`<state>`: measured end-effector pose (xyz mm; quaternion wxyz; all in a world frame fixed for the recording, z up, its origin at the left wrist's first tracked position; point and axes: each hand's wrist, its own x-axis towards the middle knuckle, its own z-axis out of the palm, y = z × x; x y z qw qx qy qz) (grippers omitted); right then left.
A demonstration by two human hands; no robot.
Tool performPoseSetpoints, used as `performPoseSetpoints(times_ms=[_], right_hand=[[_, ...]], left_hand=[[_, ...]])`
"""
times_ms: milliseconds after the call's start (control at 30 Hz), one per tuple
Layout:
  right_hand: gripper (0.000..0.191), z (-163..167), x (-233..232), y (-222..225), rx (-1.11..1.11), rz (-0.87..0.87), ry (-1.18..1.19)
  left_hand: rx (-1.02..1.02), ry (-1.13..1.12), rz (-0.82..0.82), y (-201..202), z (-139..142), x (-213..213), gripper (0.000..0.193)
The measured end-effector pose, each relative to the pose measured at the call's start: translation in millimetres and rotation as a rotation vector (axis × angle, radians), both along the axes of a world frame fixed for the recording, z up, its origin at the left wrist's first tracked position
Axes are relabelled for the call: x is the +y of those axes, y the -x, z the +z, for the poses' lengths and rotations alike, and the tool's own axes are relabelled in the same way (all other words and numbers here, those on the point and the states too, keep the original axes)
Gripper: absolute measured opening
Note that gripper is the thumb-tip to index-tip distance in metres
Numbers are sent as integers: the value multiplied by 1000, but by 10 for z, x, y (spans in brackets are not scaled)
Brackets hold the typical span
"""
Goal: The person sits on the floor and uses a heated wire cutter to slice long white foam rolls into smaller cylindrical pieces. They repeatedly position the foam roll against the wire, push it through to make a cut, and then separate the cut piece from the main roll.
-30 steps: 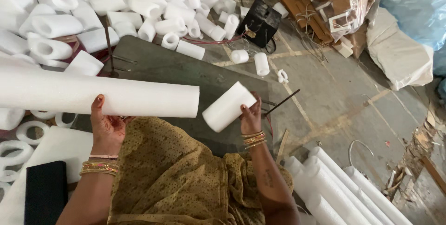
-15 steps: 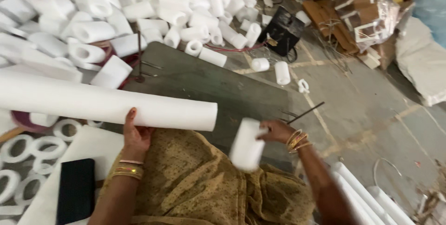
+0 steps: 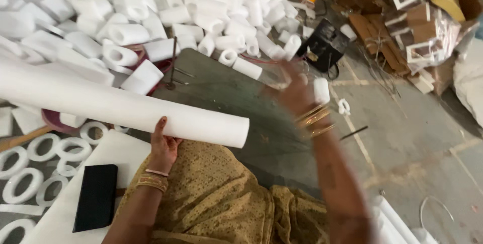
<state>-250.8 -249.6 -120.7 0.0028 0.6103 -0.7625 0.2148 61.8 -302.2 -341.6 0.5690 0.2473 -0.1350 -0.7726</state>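
Observation:
My left hand [image 3: 163, 146] grips the underside of a long white foam tube [image 3: 126, 108], which lies across my lap and reaches off to the left. My right hand [image 3: 297, 95] is stretched forward over the grey floor [image 3: 226, 93] and is blurred by motion. A faint pale blur [image 3: 274, 75] sits at its fingertips. Whether the hand holds it I cannot tell. Just beyond lies a heap of short white foam cylinders [image 3: 151, 7].
Flat foam rings [image 3: 30, 158] lie at the left beside a white board [image 3: 115, 153] with a black slab [image 3: 95, 203] on it. A black box [image 3: 324, 47] and stacked wooden frames [image 3: 407, 17] stand at the back right. More white tubes [image 3: 397, 224] lie at the lower right.
My right hand swung up from beside my lap, where it held a short cut foam piece, forward toward the heap. My left hand stays on the long tube.

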Motion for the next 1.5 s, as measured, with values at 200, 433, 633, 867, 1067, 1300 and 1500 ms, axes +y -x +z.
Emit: performPoseSetpoints(times_ms=[200, 433, 633, 867, 1067, 1300, 1500], right_hand=[[115, -1170, 18, -583, 17, 428, -499], [131, -1363, 2, -510, -45, 447, -643], [128, -1949, 278, -219, -155, 430, -719], [115, -2530, 735, -33, -552, 308, -544], [101, -2808, 1033, -181, -616, -17, -71], [105, -3081, 1197, -113, -603, -205, 394], [108, -3208, 1200, 83, -727, -563, 444]], left_hand=[[-91, -13, 22, -19, 110, 54, 49], [101, 132, 56, 54, -181, 115, 44], [1, 274, 0, 109, -211, 250, 65], [-346, 648, -205, 314, 79, 340, 99], [-763, 979, 117, 943, 695, 318, 120], [-670, 875, -194, 1817, 737, 638, 115], [-851, 1032, -374, 2342, 581, 736, 118]])
